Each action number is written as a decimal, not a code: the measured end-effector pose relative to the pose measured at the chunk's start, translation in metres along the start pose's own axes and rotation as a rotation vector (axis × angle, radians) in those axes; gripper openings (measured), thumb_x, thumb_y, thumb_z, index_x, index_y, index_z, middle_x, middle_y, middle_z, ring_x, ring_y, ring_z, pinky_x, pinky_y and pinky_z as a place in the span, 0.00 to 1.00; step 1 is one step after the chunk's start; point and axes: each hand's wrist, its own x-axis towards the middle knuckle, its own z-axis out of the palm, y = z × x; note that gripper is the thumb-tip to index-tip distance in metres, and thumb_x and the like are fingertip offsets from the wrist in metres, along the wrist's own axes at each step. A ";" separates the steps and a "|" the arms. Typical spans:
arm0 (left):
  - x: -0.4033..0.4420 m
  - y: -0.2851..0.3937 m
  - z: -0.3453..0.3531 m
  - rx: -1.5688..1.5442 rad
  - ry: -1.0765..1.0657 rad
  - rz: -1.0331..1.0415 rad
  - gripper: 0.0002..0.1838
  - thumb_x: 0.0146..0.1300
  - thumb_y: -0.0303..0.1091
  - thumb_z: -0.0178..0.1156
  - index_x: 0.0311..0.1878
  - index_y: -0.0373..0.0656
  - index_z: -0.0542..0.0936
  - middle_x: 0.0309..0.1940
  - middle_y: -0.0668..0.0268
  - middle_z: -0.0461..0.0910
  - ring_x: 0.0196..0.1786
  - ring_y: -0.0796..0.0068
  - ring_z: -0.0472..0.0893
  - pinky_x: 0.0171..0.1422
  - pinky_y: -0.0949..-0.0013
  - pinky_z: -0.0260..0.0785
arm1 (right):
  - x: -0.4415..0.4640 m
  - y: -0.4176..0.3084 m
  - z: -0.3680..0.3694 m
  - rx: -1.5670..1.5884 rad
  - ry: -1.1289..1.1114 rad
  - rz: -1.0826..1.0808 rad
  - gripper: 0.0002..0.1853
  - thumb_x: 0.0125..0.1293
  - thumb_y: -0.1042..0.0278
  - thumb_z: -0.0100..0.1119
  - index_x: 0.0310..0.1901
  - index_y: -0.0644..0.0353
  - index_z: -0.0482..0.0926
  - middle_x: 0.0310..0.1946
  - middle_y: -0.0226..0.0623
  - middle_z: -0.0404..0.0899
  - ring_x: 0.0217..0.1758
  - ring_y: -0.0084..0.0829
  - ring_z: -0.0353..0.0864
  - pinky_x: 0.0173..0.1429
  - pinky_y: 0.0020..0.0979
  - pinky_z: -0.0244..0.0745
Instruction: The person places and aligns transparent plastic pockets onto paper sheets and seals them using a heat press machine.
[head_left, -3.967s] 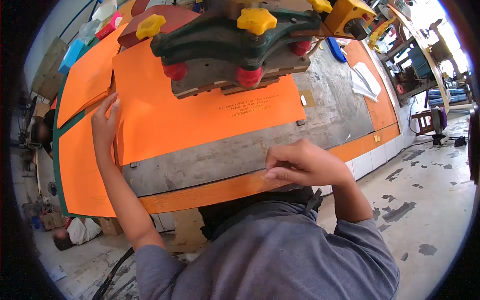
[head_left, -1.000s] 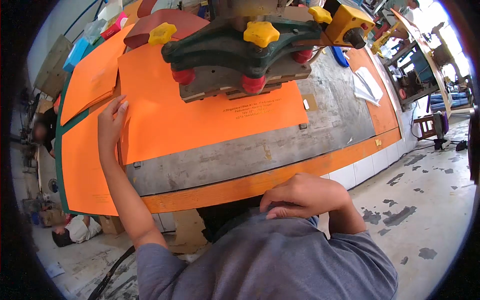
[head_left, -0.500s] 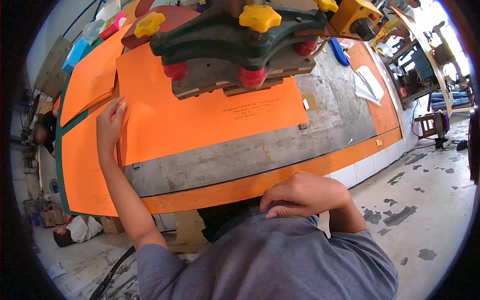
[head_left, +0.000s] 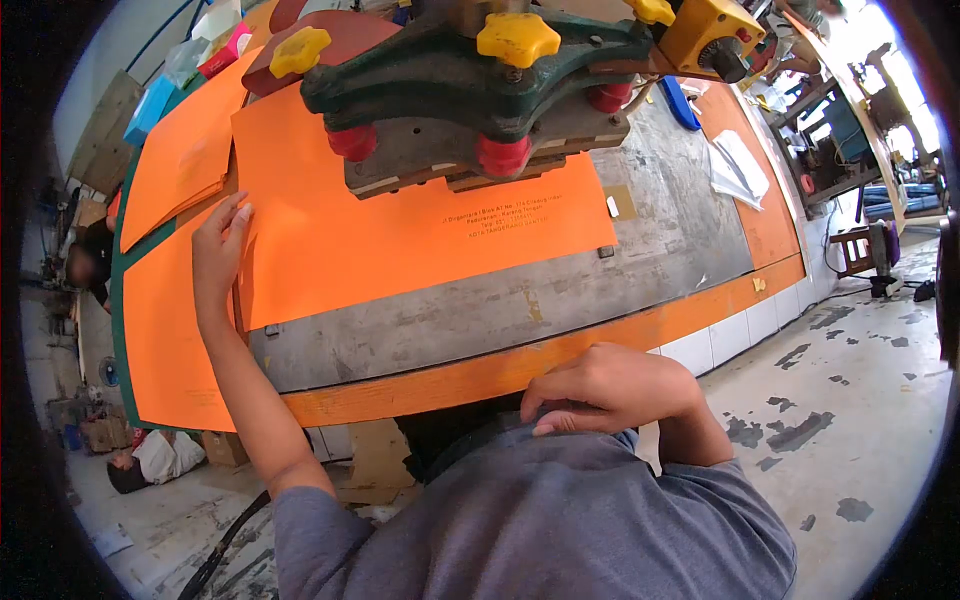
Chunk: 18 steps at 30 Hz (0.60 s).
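Observation:
A large orange sheet (head_left: 330, 240) with printed lettering lies on the grey metal plate (head_left: 430, 335), partly beneath the green press head (head_left: 490, 85). My left hand (head_left: 219, 250) rests at the sheet's left edge, its fingers extended and thumb apart. Curled in front of my shirt, below the table's front edge, is my right hand (head_left: 600, 392); whether anything is inside its fingers is hidden. The press head has yellow knobs (head_left: 518, 38) and red spacers (head_left: 503, 156).
More orange sheets (head_left: 180, 330) lie at the left on a green surface. A yellow control box (head_left: 708, 38) is beside the press. White paper (head_left: 738, 170) and a blue object (head_left: 679, 103) lie at the right. Two people are in the left background.
Compared with four seconds ago, my right hand has come down from the table edge toward my body. Against one second ago, the press head sits higher. My left hand stays at the sheet's edge.

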 end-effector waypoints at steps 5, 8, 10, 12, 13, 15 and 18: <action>-0.003 0.004 -0.001 -0.007 0.011 -0.012 0.26 0.83 0.44 0.62 0.72 0.34 0.82 0.62 0.54 0.88 0.65 0.67 0.86 0.71 0.61 0.77 | 0.001 0.002 0.001 0.002 0.001 -0.011 0.15 0.80 0.53 0.65 0.53 0.57 0.85 0.41 0.37 0.91 0.40 0.44 0.92 0.42 0.42 0.82; 0.000 -0.003 -0.001 -0.004 -0.004 -0.018 0.26 0.83 0.44 0.63 0.72 0.34 0.82 0.62 0.55 0.88 0.65 0.67 0.86 0.70 0.61 0.78 | 0.001 0.001 0.000 0.005 -0.003 -0.006 0.15 0.80 0.53 0.65 0.53 0.57 0.85 0.41 0.37 0.92 0.41 0.45 0.92 0.43 0.42 0.83; 0.001 -0.006 0.000 0.002 0.002 -0.006 0.26 0.83 0.45 0.63 0.72 0.34 0.82 0.61 0.55 0.88 0.65 0.67 0.86 0.69 0.62 0.78 | 0.002 0.001 0.000 0.004 -0.005 -0.003 0.15 0.80 0.53 0.65 0.53 0.57 0.85 0.41 0.37 0.92 0.41 0.45 0.92 0.43 0.42 0.83; 0.001 -0.007 0.000 -0.011 -0.004 -0.011 0.26 0.83 0.45 0.63 0.72 0.34 0.82 0.62 0.54 0.88 0.65 0.67 0.87 0.69 0.62 0.79 | 0.002 0.000 0.000 0.010 -0.008 -0.004 0.15 0.80 0.53 0.65 0.53 0.57 0.85 0.42 0.38 0.92 0.42 0.46 0.91 0.43 0.43 0.83; 0.002 -0.007 0.000 -0.025 -0.010 -0.015 0.26 0.83 0.44 0.63 0.72 0.34 0.82 0.62 0.54 0.88 0.65 0.67 0.87 0.69 0.62 0.79 | 0.002 0.000 0.001 0.011 -0.007 -0.002 0.15 0.80 0.53 0.65 0.53 0.57 0.85 0.42 0.38 0.92 0.42 0.46 0.91 0.43 0.43 0.83; 0.002 -0.007 0.000 -0.026 -0.020 -0.020 0.26 0.83 0.45 0.63 0.72 0.34 0.82 0.62 0.54 0.88 0.65 0.66 0.86 0.69 0.62 0.79 | 0.002 0.000 0.001 0.014 0.000 -0.003 0.15 0.80 0.54 0.65 0.53 0.57 0.85 0.42 0.38 0.92 0.42 0.46 0.92 0.44 0.43 0.83; 0.000 0.002 -0.001 -0.024 -0.026 -0.038 0.27 0.83 0.45 0.63 0.73 0.35 0.82 0.62 0.54 0.88 0.66 0.65 0.86 0.69 0.61 0.78 | 0.003 0.002 0.003 0.018 0.006 -0.006 0.15 0.80 0.54 0.65 0.53 0.57 0.85 0.41 0.37 0.92 0.42 0.45 0.92 0.44 0.43 0.83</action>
